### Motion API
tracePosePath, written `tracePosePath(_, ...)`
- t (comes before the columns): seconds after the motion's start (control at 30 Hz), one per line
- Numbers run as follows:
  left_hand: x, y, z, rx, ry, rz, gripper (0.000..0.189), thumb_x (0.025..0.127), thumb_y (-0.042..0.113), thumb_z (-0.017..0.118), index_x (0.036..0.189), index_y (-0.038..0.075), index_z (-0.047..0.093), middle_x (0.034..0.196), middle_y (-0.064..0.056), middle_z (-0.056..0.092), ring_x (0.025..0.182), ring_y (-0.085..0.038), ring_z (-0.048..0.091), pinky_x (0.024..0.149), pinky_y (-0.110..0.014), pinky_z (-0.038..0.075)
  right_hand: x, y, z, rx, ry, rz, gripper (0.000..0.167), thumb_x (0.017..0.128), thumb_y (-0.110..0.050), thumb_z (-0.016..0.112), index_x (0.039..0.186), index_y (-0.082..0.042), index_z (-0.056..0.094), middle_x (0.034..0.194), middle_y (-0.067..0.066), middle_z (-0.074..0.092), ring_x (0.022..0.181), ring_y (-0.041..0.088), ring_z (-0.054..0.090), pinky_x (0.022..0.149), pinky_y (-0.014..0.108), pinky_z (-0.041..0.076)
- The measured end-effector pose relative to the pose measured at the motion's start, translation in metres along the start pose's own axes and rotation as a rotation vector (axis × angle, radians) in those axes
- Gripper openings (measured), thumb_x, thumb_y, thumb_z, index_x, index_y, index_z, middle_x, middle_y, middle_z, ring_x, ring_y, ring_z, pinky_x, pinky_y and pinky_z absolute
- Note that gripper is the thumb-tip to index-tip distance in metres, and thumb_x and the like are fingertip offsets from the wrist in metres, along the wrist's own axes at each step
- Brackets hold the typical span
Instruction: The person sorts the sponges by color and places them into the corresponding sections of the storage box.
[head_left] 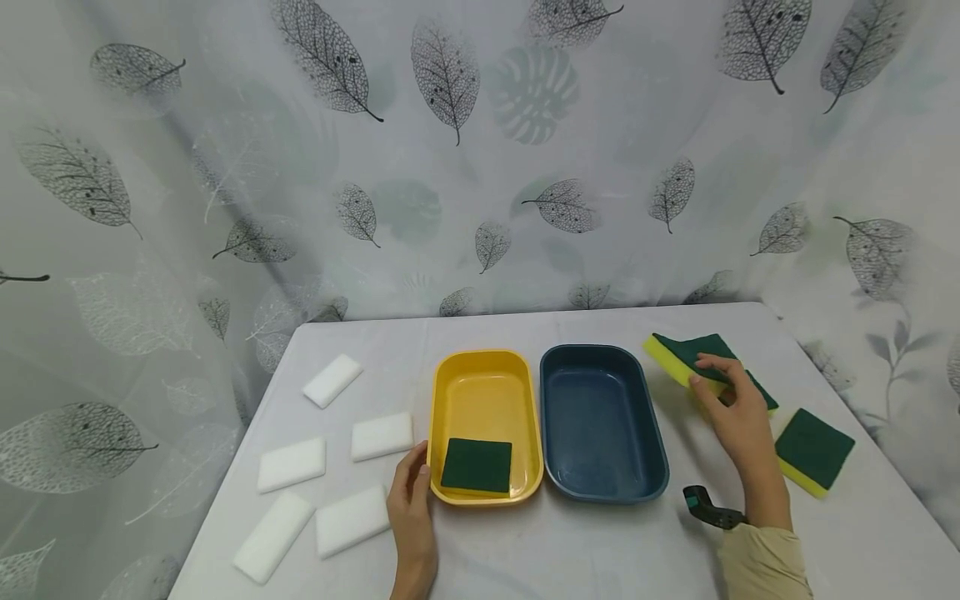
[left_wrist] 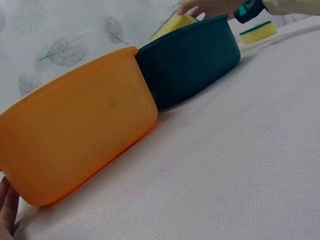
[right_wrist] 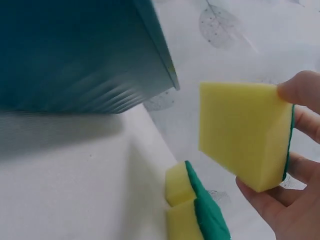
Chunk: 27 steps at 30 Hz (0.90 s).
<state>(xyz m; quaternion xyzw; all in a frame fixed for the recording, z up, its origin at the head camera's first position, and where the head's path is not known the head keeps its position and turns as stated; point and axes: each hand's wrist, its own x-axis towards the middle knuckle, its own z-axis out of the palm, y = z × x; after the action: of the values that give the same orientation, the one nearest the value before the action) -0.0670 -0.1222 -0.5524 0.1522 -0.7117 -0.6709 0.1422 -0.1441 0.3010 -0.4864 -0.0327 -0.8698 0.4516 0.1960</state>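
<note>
My right hand (head_left: 738,412) pinches a yellow-and-green sponge (right_wrist: 240,130) between thumb and fingers, lifted above the table to the right of the blue tub (head_left: 603,425). Its yellow foam faces the right wrist camera. Along the left wall of the yellow tub (head_left: 486,392) rests my left hand (head_left: 412,500), its fingers (left_wrist: 9,205) touching the outside. Inside that tub, near the front, lies one sponge (head_left: 477,465), green side up. Nothing lies in the blue tub, which stands right beside the yellow one.
Several white foam blocks (head_left: 292,464) lie spread on the left of the white-covered table (head_left: 525,558). At the right, another green-and-yellow sponge (head_left: 815,450) lies near the table's edge, with one more (head_left: 761,393) partly behind my right hand. A leaf-patterned curtain (head_left: 480,167) hangs behind.
</note>
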Motion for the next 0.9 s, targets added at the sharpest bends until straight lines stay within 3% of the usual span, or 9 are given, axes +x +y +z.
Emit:
tracePosePath(0.13,0.0,0.0,0.0,0.01,0.003,-0.005,0.037,0.111,0.031,0.051,0.144,0.018,0.059,0.146,0.002,0.061,0.126,0.002,0.055,0.102,-0.004,0.044,-0.002,-0.008,-0.002,0.049,0.027,0.004,0.039,0.106,-0.033,0.061,0.138,-0.011,0.058,0.15,-0.011,0.058,0.127,-0.018,0.042,0.092,0.002,0.037)
tracePosePath(0.57,0.0,0.0,0.0,0.02,0.001,-0.003,0.036,0.111,0.032,0.05,0.144,0.02,0.06,0.145,0.003,0.061,0.127,0.001,0.055,0.102,-0.004,0.044,-0.001,-0.037,0.004,0.241,0.116,-0.062,0.027,0.105,-0.011,0.061,0.128,0.003,0.059,0.134,-0.009,0.064,0.12,-0.002,0.056,0.091,0.005,0.045)
tracePosePath(0.9,0.0,0.0,0.0,0.018,0.001,-0.009,0.036,0.111,0.031,0.05,0.144,0.019,0.059,0.145,0.004,0.061,0.127,0.001,0.055,0.102,-0.004,0.044,-0.004,-0.056,0.012,0.298,0.056,-0.154,0.019,0.102,0.004,0.054,0.12,0.006,0.058,0.131,-0.01,0.065,0.104,0.004,0.059,0.083,0.013,0.046)
